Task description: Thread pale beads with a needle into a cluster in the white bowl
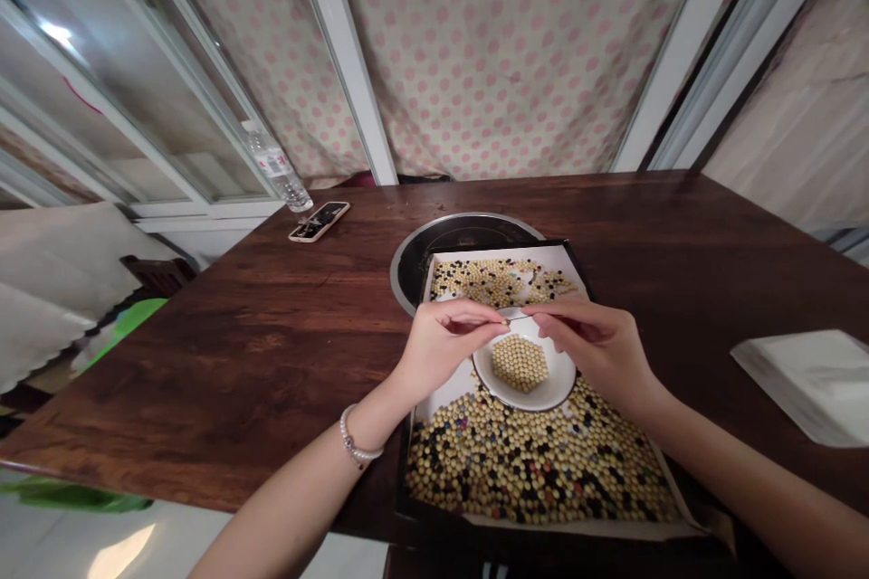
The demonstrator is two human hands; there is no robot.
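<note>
1. Slender metal needle (520, 317) lay crosswise, its long axis running left to right above a round white ceramic bowl (558, 380).
2. Left hand (444, 346) and right hand (584, 346) each pinched it narrowly between fingertips.

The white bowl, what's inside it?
Inside the white bowl sits a neat, six-sided pile of pale beans. The bowl's bottom under the pile is covered, and the left hand and right hand hide part of its far rim.

Your tray (543, 523) lies on the surface (204, 380), overlapping a round hob (468, 240); beans (536, 470) in tray, bowl (560, 389) among them. Phone (319, 222) and bottle (275, 167) far left, packet (801, 384) right.
</note>
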